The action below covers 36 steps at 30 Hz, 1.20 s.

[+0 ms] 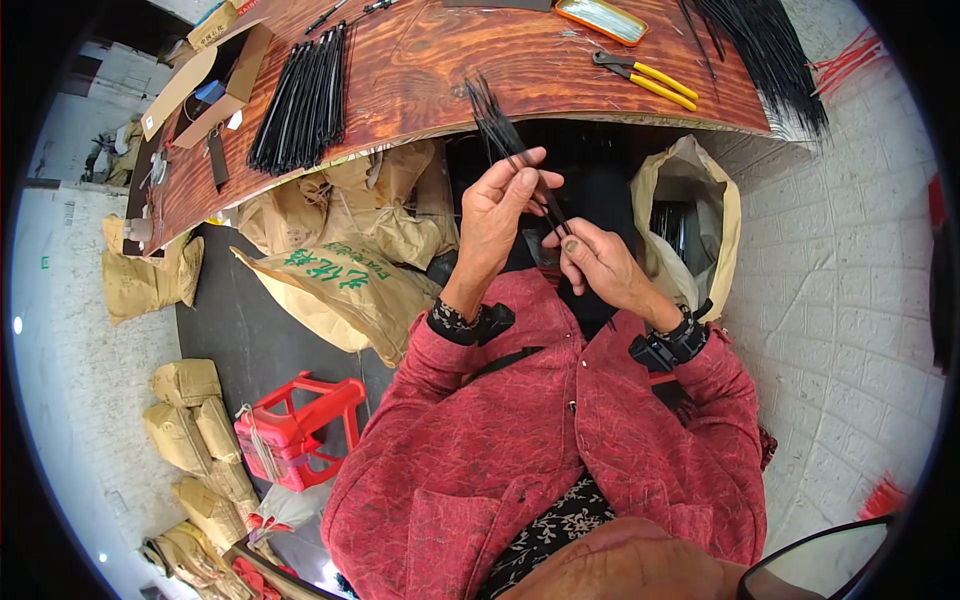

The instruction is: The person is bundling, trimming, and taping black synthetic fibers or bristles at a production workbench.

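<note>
The left hand (497,200) is pinching a slim bundle of long, thin black plastic strips (506,136) near its middle, and the right hand (608,268) is gripping its lower part, just before the red-brown wood-grain tabletop (420,70). They seem to be straightening it; the next move is probably calling for steady pinches. The right hand is hiding the lower ends, and overlap is making single strips hard to count.

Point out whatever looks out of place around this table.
The black strips at the table's right end look untidy: their ends spread past the edge, and red strips stick out beside them. The black bundle on the left lies more neatly gathered. Nothing looks clearly damaged.
</note>
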Tool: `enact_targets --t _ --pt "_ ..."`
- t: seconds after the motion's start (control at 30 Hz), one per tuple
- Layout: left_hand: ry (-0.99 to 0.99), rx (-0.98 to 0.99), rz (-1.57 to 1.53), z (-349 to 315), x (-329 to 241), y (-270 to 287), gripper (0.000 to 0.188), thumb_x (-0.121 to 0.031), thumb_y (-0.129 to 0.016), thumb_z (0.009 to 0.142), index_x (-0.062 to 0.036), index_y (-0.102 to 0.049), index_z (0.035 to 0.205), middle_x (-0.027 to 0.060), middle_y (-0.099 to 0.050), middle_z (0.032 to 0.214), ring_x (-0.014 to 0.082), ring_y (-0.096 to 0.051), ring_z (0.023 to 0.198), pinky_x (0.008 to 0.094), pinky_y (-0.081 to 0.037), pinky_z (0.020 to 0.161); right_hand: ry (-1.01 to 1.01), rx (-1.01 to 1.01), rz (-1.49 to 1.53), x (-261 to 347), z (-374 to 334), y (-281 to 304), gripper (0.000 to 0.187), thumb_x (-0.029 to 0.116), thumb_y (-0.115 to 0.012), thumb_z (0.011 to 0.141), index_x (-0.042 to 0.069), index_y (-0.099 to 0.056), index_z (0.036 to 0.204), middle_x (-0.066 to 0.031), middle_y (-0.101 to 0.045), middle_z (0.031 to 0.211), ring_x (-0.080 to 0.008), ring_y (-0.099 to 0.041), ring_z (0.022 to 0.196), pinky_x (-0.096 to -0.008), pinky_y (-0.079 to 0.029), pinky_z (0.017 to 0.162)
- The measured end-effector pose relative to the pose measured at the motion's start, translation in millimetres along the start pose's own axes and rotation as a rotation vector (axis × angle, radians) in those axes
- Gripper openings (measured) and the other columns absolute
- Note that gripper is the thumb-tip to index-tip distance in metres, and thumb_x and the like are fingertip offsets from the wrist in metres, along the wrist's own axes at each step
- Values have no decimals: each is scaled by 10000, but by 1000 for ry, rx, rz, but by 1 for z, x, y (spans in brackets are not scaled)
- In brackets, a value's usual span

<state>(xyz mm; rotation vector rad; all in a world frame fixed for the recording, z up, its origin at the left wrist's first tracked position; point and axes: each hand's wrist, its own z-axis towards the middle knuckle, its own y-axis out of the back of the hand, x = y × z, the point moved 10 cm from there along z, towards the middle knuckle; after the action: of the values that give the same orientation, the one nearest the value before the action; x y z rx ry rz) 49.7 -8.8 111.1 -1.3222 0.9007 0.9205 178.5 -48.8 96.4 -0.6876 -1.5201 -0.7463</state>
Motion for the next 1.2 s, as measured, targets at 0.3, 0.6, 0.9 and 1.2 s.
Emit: enact_targets --t 0.3,0.6,0.9,1.2 --pt "102 59 10 -54 41 -22 374 -193 -638 984 19 -600 1290 110 -723 1029 107 -653 806 247 -533 732 14 -89 53 -17 -47 -6 260 211 -431 1056 -7 -572 1055 -24 -564 654 -93 -534 529 -249 -438 508" --pt "130 68 -17 -52 86 -24 395 -217 -605 1005 10 -582 1328 84 -707 1064 109 -648 859 246 -525 766 48 -287 -25 -46 -53 17 262 259 -471 1052 19 -551 982 -10 -572 637 -62 -469 466 -220 -381 450" --pt "203 150 -8 -17 119 -13 404 -254 -600 1009 3 -590 1321 79 -703 1050 98 -630 837 233 -508 744 81 -348 -54 -72 -23 43 209 175 -505 1029 -8 -555 941 -41 -583 581 -91 -506 467 -252 -376 463" --pt "170 157 -21 11 113 13 174 -154 -668 961 16 -706 957 77 -721 863 71 -612 696 221 -514 637 103 -343 -90 -84 -5 55 173 144 -525 1020 -1 -538 927 -14 -548 581 -44 -462 477 -216 -336 448"
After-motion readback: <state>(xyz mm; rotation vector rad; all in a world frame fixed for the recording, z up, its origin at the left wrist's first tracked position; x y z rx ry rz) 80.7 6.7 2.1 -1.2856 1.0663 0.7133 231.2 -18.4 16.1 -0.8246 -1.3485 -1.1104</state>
